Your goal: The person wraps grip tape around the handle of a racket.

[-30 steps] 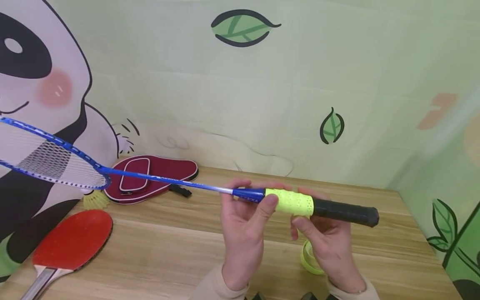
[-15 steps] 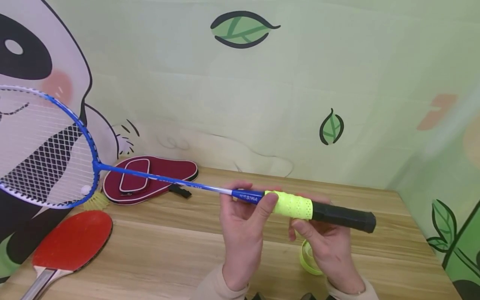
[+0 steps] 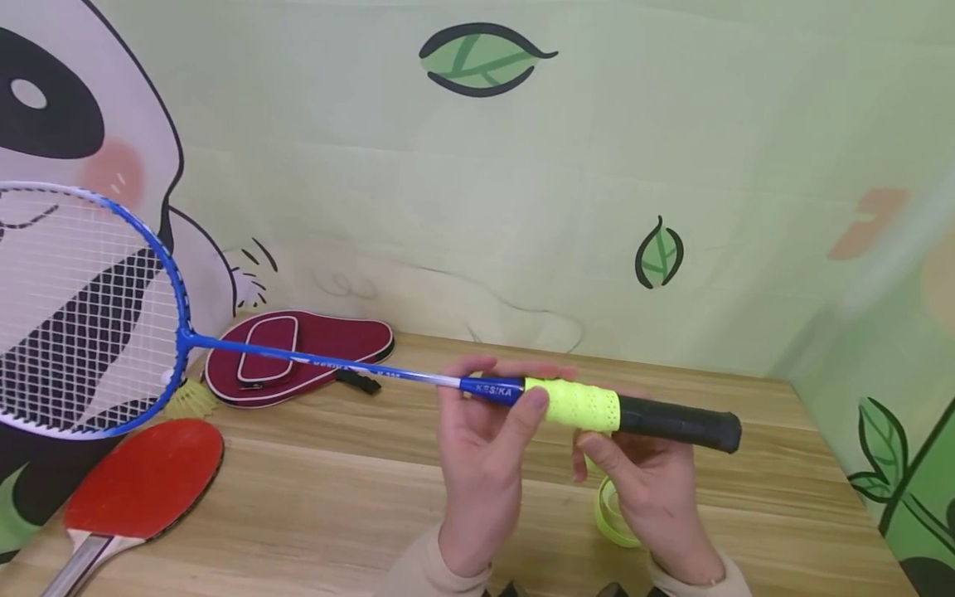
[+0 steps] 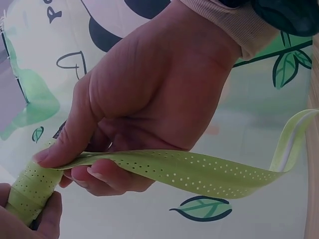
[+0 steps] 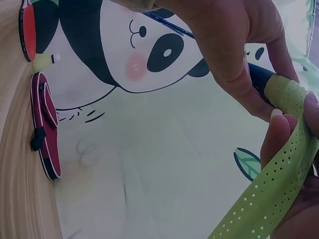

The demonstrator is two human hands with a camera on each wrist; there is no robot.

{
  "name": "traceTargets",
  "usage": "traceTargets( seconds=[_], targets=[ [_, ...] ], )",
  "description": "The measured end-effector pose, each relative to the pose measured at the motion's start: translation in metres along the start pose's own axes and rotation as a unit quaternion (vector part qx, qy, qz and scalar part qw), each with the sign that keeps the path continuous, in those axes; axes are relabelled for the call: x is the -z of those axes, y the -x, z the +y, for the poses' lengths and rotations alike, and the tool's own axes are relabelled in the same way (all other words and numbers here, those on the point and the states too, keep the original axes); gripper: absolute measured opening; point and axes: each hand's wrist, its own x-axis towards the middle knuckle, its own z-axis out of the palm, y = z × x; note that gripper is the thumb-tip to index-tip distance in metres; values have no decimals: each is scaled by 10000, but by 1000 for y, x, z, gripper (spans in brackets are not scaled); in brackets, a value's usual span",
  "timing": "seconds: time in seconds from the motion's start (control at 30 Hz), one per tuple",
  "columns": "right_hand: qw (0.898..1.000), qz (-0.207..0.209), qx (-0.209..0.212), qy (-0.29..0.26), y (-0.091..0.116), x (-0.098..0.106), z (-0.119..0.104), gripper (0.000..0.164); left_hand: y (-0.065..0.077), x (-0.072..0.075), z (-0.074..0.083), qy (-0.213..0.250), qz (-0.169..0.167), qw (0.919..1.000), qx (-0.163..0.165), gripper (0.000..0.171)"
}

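Note:
A blue badminton racket (image 3: 380,371) lies across both hands, its strung head at the left edge of the head view. My left hand (image 3: 485,464) grips it where the blue cone (image 3: 492,390) meets the handle, thumb on the wound yellow-green grip tape (image 3: 578,405). That tape covers the handle's upper part; the black lower part (image 3: 679,423) is bare. My right hand (image 3: 656,497) pinches the tape at the wrap's edge between thumb and fingers. From there a loose perforated strip of tape (image 4: 189,174) trails away in the left wrist view. Its loop partly shows behind the right hand in the head view.
A red table tennis bat (image 3: 149,477) lies at the table's left. Behind it are a yellow shuttlecock (image 3: 190,400) and a dark red bat case (image 3: 336,336) near the back edge. A panda-print cloth (image 3: 559,166) hangs behind the wooden table (image 3: 321,514).
The racket has rolled about its shaft, so its head, seen nearly edge-on before, now faces the camera more fully. The handle has shifted slightly left; both hands keep their holds.

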Motion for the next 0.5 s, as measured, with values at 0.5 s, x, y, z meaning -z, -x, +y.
traceTargets(
  seconds=[0.5],
  targets=[
    [9998, -96, 172, -26, 0, 0, 3, 41, -1, 1, 0, -206, 251, 9995, -15, 35]
  ],
)
